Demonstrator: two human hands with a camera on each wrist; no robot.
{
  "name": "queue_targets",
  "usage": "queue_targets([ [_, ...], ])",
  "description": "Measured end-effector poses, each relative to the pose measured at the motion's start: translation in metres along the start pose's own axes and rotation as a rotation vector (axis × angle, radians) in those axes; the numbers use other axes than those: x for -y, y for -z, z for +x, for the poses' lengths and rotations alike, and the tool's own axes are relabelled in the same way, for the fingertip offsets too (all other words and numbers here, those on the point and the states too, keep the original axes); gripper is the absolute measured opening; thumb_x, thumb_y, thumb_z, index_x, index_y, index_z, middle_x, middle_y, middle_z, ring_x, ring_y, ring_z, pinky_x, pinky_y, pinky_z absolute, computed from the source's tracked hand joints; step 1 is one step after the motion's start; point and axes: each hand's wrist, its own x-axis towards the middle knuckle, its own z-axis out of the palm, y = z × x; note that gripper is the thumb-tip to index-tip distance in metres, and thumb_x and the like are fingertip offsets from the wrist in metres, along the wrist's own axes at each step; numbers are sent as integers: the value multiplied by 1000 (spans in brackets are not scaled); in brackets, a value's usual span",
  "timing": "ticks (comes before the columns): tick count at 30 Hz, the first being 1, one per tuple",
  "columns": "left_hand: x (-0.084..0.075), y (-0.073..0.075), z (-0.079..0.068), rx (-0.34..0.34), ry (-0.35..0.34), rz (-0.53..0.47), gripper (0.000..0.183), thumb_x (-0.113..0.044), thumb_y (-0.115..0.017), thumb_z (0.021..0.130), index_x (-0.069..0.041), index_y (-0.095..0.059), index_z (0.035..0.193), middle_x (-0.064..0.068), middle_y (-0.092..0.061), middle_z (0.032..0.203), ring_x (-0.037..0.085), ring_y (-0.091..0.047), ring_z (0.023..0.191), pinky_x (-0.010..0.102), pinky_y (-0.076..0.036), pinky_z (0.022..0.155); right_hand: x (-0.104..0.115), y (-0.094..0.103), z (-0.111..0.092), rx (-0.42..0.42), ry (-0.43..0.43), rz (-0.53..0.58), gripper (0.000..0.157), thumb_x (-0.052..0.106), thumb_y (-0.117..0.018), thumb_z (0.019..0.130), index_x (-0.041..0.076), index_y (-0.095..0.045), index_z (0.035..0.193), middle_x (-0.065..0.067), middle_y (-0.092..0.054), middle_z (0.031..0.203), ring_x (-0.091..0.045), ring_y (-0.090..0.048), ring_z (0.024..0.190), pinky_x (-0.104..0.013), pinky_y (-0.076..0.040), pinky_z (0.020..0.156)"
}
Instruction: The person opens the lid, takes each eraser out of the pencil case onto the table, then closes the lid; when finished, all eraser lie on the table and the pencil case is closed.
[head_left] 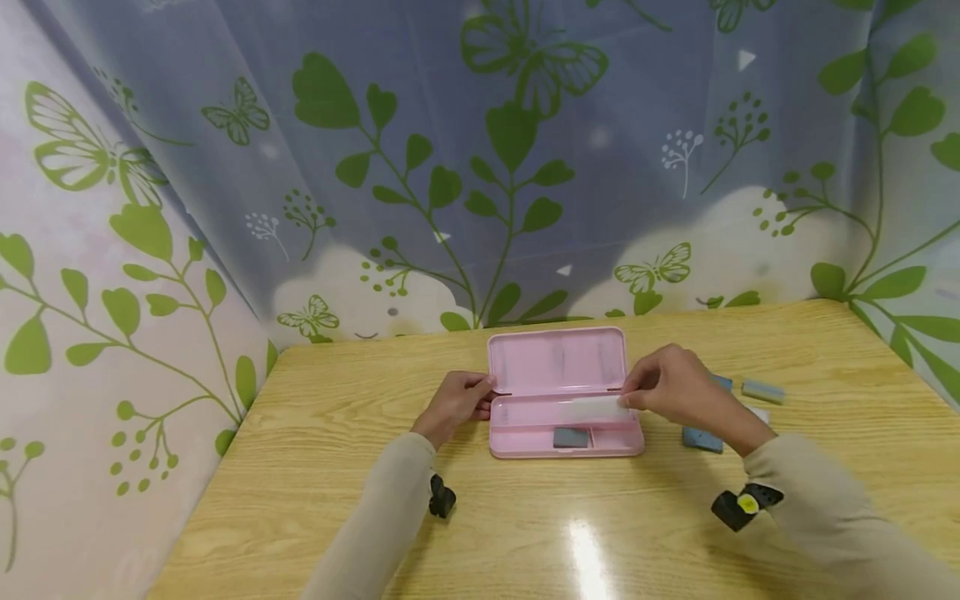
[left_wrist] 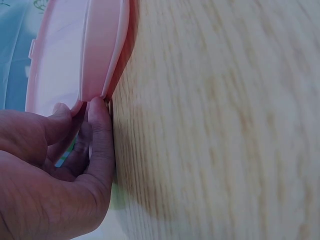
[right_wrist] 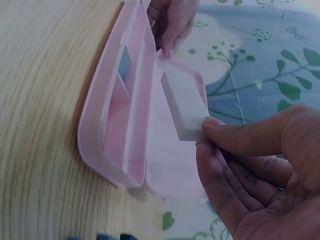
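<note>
A pink pencil case [head_left: 557, 362] lies on the table with its lid swung back. My left hand [head_left: 456, 404] holds its left end by the hinge; in the left wrist view the thumb is at the lid's edge and the index fingertip [left_wrist: 99, 107] at the base's corner. Between thumb and fingers my right hand [head_left: 678, 390] pinches one end of a white eraser [right_wrist: 184, 107], a rectangular block held at a tilt over the case. A grey-blue block [head_left: 572, 437] sits in the front compartment, left of a small divider.
Right of the case, partly behind my right wrist, lie a blue block [head_left: 702, 439] and a whitish piece [head_left: 760, 413]. A pale blue-grey bar [head_left: 763, 392] is farther right on the wooden table [head_left: 360, 508]. A leaf-patterned curtain [head_left: 420, 275] hangs behind.
</note>
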Motion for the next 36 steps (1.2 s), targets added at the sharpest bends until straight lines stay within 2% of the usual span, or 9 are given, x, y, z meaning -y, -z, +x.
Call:
queue_targets([
  [10, 0, 0, 0, -4, 0, -9, 29, -15, -53, 107, 6, -69, 118, 9, -66, 87, 11, -59, 69, 23, -58, 66, -24, 34, -21, -41, -93, -44, 10, 16, -78, 90, 7, -77, 86, -5, -72, 83, -25, -63, 75, -35, -50, 63],
  [19, -1, 0, 0, 3, 10, -8, 29, -16, -53, 107, 5, -69, 118, 9, -67, 88, 12, -59, 70, 23, -58, 66, -57, 57, -44, -49, -173, -96, 17, 24, -77, 92, 7, -77, 91, -1, -71, 88, -19, -61, 83, -36, -49, 70],
  [26, 0, 0, 0, 4, 4, -4, 28, -15, -53, 107, 5, -69, 119, 10, -68, 91, 11, -59, 70, 24, -59, 68, -79, 66, -61, -48, -243, -76, 22, 25, -77, 92, 4, -76, 94, -6, -71, 96, -15, -60, 81, -32, -50, 64],
  [36, 1, 0, 1, 0, -5, 4, 29, -17, -53, 107, 5, -70, 117, 11, -69, 91, 11, -60, 70, 24, -59, 68, -108, 75, -82, -22, -334, -1, 21, 21, -72, 95, 0, -75, 96, -7, -73, 99, -19, -67, 83, -38, -58, 71],
])
